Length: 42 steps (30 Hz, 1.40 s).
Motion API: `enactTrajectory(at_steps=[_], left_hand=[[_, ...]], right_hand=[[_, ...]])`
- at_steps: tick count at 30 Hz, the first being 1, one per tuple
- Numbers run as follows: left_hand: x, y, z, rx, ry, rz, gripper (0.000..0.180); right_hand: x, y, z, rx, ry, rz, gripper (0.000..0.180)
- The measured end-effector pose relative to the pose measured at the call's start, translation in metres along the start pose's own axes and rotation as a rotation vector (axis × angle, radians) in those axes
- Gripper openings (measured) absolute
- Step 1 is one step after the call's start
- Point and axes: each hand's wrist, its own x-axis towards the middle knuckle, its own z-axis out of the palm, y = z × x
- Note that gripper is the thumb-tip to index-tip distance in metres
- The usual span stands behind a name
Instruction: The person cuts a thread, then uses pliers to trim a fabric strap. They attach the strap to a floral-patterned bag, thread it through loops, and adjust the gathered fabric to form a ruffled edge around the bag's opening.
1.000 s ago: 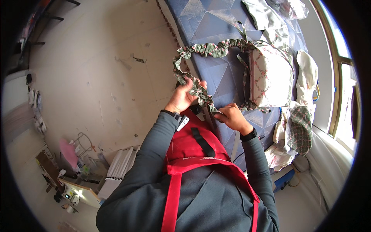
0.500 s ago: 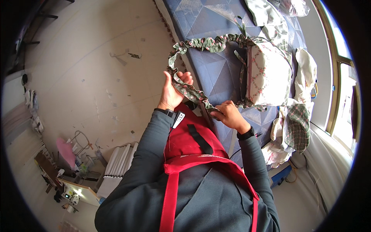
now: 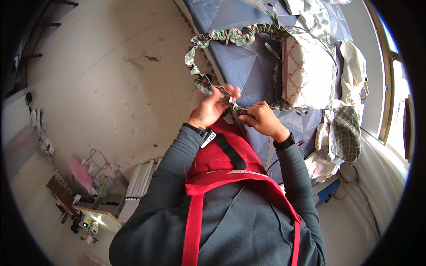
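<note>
A long gathered fabric strip (image 3: 239, 37), green with a floral print, loops out from a boxy white floral cloth piece (image 3: 306, 73) and over the edge of the bed-like surface. My right hand (image 3: 265, 119) pinches the near end of this strip between thumb and fingers. Just to its left, my left hand (image 3: 213, 106) has the strip running between its thumb and its slightly blurred fingers. Beyond my left hand, the loop hangs in the air over the floor. Whether the strip is sewn to the white cloth cannot be made out.
A blue geometric-patterned cover (image 3: 248, 66) lies under the cloth pieces. A green checked cloth (image 3: 347, 133) and pale fabrics lie at the right near the window (image 3: 395, 97). At lower left, a lit sewing machine (image 3: 88, 225) stands on a table.
My left hand has slid along the strip toward my right hand, and its fingers have spread somewhat. The right hand keeps its pinch. The view has shifted slightly.
</note>
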Motion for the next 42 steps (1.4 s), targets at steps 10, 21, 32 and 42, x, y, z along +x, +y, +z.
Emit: enactTrajectory(at_steps=[10, 21, 32, 42], left_hand=[[-0.01, -0.005, -0.034, -0.221, 0.035, 0.08, 0.035], [-0.005, -0.027, -0.048, 0.016, 0.105, 0.003, 0.033], [0.002, -0.015, -0.04, -0.258, 0.096, 0.181, 0.051], [-0.008, -0.037, -0.04, 0.073, 0.091, 0.153, 0.019]], right_hand=[[-0.003, 0.003, -0.004, -0.053, 0.121, -0.038, 0.051], [-0.028, 0.054, -0.014, -0.086, 0.09, 0.243, 0.021], [-0.03, 0.051, -0.016, 0.125, 0.074, 0.333, 0.024], [-0.03, 0.05, -0.017, 0.165, 0.027, 0.217, 0.02]])
